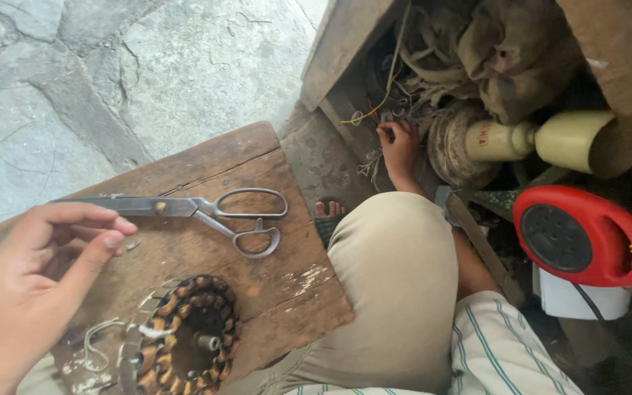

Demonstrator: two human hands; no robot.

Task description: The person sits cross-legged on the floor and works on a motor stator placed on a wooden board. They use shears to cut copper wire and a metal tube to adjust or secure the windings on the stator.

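My left hand [27, 292] hovers over the left end of a worn wooden board [287, 285], thumb and forefinger nearly touching, with nothing visible between them. Just beyond its fingertips lie large metal scissors [213, 208], blades pointing left. A round motor stator with copper windings [188, 336] sits on the board's near edge, with loose bits of wire beside it. My right hand [398, 146] reaches far forward past my knee [396, 278] into a tangle of wires [374, 106] at the foot of a wooden box. Its fingers are curled down among them, and what they grip is hidden.
A red cable reel [579, 234] stands on a white container [579, 301] at right. Behind it lie a cream-coloured motor housing [550, 139], a round dusty part [451, 146] and sacking cloth [506, 44]. Stone floor [148, 66] spreads beyond the board.
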